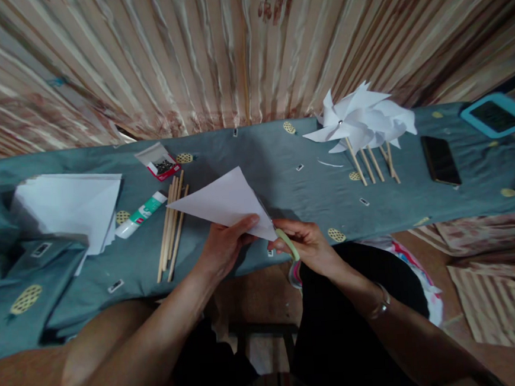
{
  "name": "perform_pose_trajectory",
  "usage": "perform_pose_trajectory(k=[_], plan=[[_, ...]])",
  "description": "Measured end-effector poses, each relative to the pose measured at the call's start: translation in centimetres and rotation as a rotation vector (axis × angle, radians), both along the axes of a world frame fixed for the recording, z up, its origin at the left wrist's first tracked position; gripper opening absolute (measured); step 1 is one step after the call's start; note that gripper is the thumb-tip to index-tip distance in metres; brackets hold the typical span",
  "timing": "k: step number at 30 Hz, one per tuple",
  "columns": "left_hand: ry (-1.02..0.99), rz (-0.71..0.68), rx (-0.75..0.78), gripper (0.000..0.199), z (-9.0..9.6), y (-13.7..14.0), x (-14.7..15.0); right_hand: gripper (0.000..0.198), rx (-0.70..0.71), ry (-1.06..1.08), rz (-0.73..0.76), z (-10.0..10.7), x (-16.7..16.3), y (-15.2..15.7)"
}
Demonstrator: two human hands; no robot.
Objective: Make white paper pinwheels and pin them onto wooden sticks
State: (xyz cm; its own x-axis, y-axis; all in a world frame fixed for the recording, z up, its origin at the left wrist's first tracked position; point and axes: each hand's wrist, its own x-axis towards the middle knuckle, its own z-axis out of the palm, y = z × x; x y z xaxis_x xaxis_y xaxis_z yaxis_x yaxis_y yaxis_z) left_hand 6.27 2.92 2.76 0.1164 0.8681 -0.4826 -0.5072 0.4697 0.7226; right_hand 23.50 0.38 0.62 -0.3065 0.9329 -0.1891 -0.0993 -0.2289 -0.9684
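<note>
The left hand (228,243) holds the white paper (225,200) by its lower edge. The right hand (305,243) holds the green scissors (290,244) at the paper's right edge. The paper is over the worktop (254,148), between the sticks (171,223) and the pinwheels (362,116).

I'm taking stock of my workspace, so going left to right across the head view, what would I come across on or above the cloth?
Stack of white paper, green-and-white tube, wooden sticks, triangular white paper, green-handled scissors, white pinwheels, dark phone, blue-framed device.
</note>
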Motion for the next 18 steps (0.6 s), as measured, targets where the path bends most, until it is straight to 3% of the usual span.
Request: perform_pose_trajectory(k=[18], plan=[[-0.019,-0.005,0.003,0.028,-0.26,-0.13,-0.06,0.033,-0.029,0.006,0.011,0.77,-0.15,0.12]])
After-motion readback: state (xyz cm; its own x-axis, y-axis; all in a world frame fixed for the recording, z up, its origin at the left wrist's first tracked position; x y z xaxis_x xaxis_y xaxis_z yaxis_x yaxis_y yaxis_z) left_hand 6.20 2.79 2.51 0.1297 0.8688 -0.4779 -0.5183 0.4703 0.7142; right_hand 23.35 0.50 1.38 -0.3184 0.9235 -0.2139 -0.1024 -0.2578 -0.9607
